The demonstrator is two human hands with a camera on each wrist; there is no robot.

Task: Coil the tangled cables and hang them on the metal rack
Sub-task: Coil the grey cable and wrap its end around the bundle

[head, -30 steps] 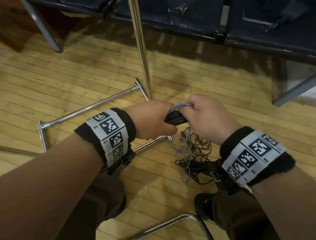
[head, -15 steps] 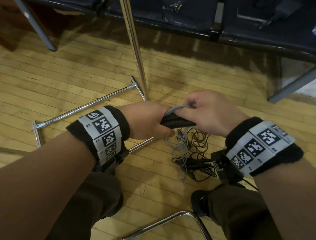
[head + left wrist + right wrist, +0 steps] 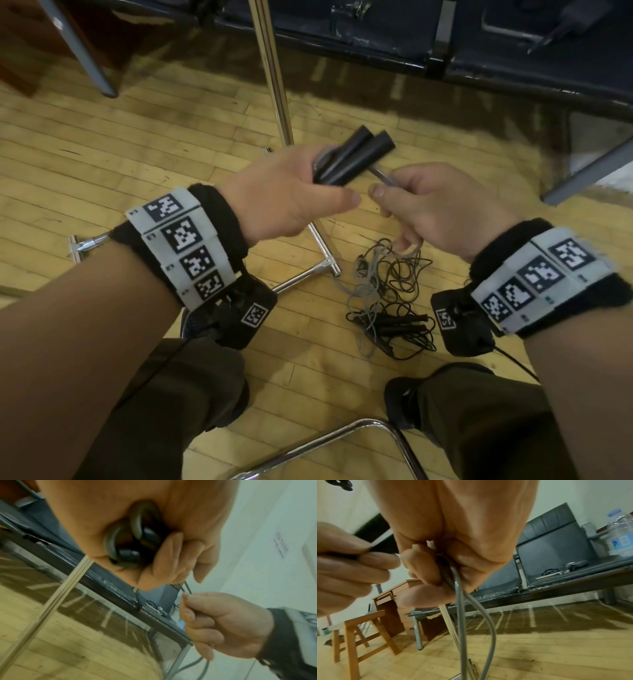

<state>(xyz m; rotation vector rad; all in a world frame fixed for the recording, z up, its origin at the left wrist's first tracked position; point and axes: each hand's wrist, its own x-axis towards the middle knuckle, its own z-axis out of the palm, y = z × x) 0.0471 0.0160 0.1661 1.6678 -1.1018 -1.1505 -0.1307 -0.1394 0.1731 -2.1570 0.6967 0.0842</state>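
Observation:
My left hand [image 3: 329, 185] grips two black cylindrical handles [image 3: 352, 154], their ends pointing up and away from me. A grey cable [image 3: 383, 178] leaves the handles, and my right hand [image 3: 407, 205] pinches it close beside the left hand. The left wrist view shows the handles [image 3: 137, 540] inside the curled left hand [image 3: 159, 555], with the right hand [image 3: 214, 622] below on the cable [image 3: 187, 589]. Two grey strands [image 3: 460, 608] hang from the right hand [image 3: 436, 568]. A tangle of black and grey cables [image 3: 387, 301] lies on the floor. The chrome rack pole [image 3: 270, 68] stands just behind my hands.
The rack's base bars [image 3: 308, 274] lie on the wooden floor left of the tangle. A dark bench [image 3: 445, 51] runs along the back, with a water bottle [image 3: 621, 534] on it. A chrome chair leg [image 3: 342, 435] curves between my knees. A wooden stool [image 3: 359, 635] stands nearby.
Both hands have risen and drawn slightly apart. The left hand turned the handles so their ends stick up, and the right hand now pinches the grey cable beside them.

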